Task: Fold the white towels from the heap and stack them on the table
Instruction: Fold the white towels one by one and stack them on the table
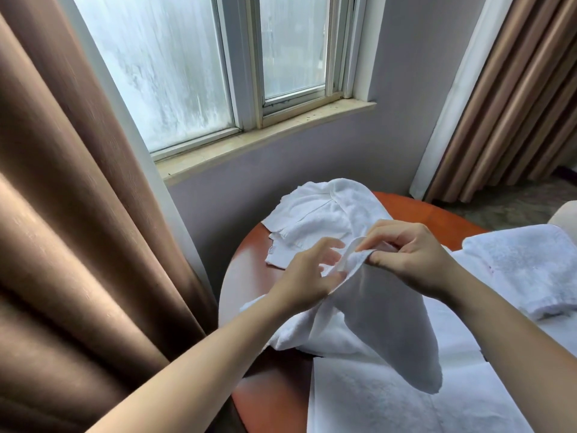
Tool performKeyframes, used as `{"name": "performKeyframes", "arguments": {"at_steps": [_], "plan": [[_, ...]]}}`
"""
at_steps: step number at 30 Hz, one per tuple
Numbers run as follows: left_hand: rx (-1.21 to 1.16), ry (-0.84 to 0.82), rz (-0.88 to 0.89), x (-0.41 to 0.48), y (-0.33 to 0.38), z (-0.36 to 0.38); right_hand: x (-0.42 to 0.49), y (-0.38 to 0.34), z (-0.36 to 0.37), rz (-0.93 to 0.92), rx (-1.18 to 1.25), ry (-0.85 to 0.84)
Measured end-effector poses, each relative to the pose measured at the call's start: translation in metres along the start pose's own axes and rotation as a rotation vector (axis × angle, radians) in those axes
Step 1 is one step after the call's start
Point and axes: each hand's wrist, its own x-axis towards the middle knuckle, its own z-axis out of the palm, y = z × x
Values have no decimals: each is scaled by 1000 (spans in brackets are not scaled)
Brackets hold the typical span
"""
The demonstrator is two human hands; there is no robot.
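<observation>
A white towel (384, 326) hangs in folds over the round reddish-brown table (268, 398). My right hand (412, 257) pinches its upper hem between thumb and fingers. My left hand (307, 273) is at the same hem just to the left, fingers spread and loosely bent, touching the cloth. A heap of white towels (324, 217) lies at the table's far side. A thick folded towel (527, 267) lies at the right. Flat white towelling (390, 401) covers the near part of the table.
Brown curtains hang at the left (78, 229) and at the far right (512, 98). A window with a stone sill (265, 135) is behind the table. A pale rounded seat edge (565, 214) shows at the right border, with carpet behind it.
</observation>
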Motion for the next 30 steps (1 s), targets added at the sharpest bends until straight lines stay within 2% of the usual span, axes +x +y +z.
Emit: {"name": "performKeyframes", "arguments": {"at_steps": [2,5,9,11,15,19,25,30], "plan": [[58,5,-4,0,-6,-1,0,0,-1,20,-13,3],[43,129,7,-3,-10,-5,0,4,-4,79,-115,58],[35,274,89,-7,-3,-7,2,8,1,149,-334,185],[66,314,155,-10,3,-5,2,5,4,158,-363,222],[308,329,251,-16,8,2,7,-4,6,150,-320,282],[499,409,221,-14,7,9,7,-9,8,157,-289,265],[349,336,351,-20,-5,8,7,-8,3,179,-224,290],[617,264,480,-16,7,7,3,-6,8,69,-263,341]]}}
